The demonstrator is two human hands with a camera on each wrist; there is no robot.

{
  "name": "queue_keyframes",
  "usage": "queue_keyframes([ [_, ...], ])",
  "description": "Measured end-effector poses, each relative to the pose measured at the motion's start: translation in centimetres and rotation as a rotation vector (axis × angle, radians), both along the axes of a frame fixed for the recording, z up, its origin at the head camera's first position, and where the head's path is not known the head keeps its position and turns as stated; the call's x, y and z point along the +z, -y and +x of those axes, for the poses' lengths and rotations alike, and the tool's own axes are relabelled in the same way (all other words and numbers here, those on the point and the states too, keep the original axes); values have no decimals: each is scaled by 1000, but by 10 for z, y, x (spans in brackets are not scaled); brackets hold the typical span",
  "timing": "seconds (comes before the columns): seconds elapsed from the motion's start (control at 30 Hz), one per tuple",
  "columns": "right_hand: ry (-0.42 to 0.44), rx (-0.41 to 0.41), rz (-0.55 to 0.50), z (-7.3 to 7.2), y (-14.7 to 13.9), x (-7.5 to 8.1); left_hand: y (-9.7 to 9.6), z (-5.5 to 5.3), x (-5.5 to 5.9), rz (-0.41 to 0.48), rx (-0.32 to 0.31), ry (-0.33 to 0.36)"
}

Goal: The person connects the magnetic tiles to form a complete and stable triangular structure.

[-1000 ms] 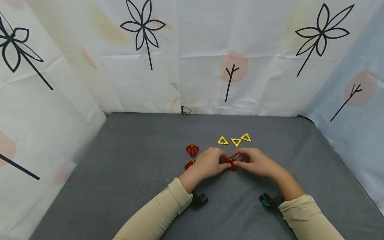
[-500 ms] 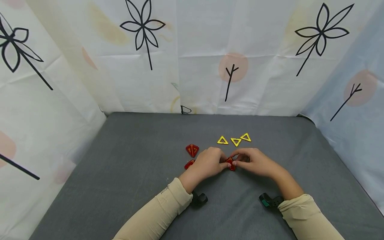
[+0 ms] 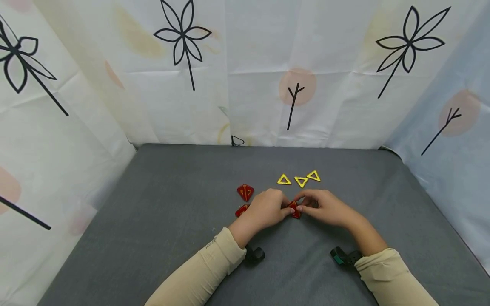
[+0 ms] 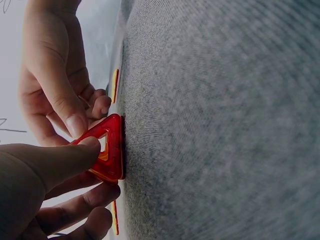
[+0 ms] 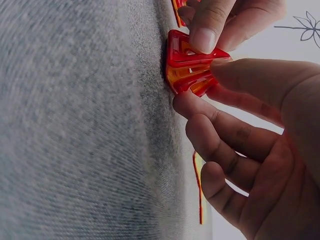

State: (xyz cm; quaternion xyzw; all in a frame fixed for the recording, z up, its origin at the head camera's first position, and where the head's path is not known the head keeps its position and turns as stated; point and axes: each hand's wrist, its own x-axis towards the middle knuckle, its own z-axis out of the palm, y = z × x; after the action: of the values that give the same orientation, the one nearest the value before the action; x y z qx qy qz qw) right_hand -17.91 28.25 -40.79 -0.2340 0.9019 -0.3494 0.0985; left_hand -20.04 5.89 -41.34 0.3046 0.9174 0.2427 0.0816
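Note:
Between both hands a small pyramid of joined red triangular magnetic tiles (image 3: pixel 294 210) stands on the grey cloth. My left hand (image 3: pixel 268 207) pinches it from the left, thumb on the near face. My right hand (image 3: pixel 323 206) pinches it from the right, the two thumbs close together near its top. In the left wrist view one red triangle (image 4: pixel 116 145) with a hollow middle faces the camera. The right wrist view has two or more faces of the pyramid (image 5: pixel 182 75) meeting at slanted edges; its far side is hidden.
Left of the hands lie a red tile piece (image 3: pixel 245 192) and another red piece (image 3: pixel 242 209), partly covered by the left hand. Beyond the hands are three yellow triangle tiles (image 3: pixel 301 181), two of them touching. A patterned white curtain (image 3: pixel 252 106) borders the grey table (image 3: pixel 183 191).

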Motion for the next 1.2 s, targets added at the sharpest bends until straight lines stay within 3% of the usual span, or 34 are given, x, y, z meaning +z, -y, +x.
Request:
queue_keyframes([
  [0.27,-15,-75,11,3,-16,11,-1,-2,0,7,-37,-18],
  [0.5,-45,-173,46,2,-42,21,6,-4,9,17,-42,-3],
  [0.7,-2,-194,87,-2,-62,21,12,-9,18,120,-28,44],
  [0.97,61,-219,175,-3,-76,16,2,-22,33,317,113,92],
  [1.2,110,-220,174,1,-78,17,-14,-30,26,395,237,133],
])
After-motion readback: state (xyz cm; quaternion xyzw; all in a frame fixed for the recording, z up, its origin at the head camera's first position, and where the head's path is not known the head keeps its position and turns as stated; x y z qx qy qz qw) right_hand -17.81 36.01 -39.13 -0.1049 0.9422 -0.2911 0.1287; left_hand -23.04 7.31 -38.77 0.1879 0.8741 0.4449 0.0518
